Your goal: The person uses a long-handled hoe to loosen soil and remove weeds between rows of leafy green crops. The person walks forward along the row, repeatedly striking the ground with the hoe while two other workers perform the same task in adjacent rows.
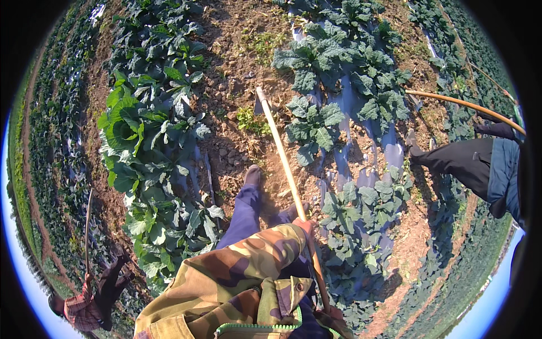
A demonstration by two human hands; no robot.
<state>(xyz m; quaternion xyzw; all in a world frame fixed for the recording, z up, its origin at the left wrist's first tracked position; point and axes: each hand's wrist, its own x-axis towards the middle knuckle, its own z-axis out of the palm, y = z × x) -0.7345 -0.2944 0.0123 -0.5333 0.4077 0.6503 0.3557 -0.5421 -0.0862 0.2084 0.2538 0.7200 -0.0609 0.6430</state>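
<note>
My left hand (305, 225) grips the wooden shaft of a long hoe (280, 144) just ahead of my camouflage sleeve. Further down the same shaft, at the bottom of the view, my right hand (332, 314) holds on, partly hidden by the jacket. The hoe's metal blade (261, 104) is at the far end, low over the dirt path (228, 85) beside a small clump of weeds (250, 121). My boot (253, 174) stands on the soil to the left of the shaft.
Leafy plants (127, 124) line the path's left; dark kale (322, 127) grows through plastic mulch (392, 150) on the right. A person (84, 308) at lower left holds a long pole. Another person (480, 164) at right is near a wooden-handled tool (463, 101).
</note>
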